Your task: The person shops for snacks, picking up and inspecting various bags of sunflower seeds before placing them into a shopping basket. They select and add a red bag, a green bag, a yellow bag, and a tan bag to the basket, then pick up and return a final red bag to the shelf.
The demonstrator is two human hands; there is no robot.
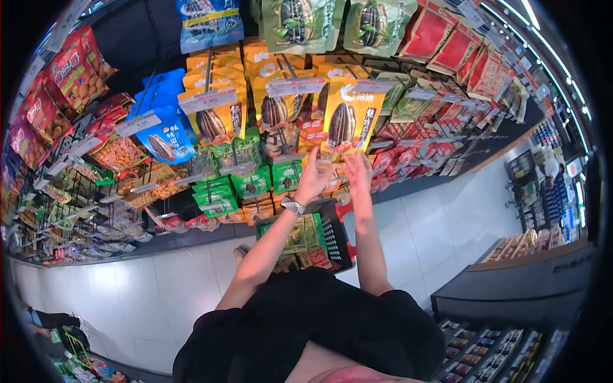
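A yellow bag of sunflower seeds (343,121) hangs at the front of a shelf row, with a price tag across its top. My left hand (313,177) is at its lower left corner, fingers curled at the edge. My right hand (358,171) pinches the bottom edge, its fingertips over the front. A silver watch (293,205) is on my left wrist. Below my forearms stands a black shopping basket (338,233) with a red handle part, holding a green package (297,235) and other packs.
More yellow bags (217,118) hang to the left, beside a blue bag (165,137). Green bags (300,25) are above, red packs (440,38) at upper right. A dark display counter (511,287) stands at right on the tiled floor (408,223).
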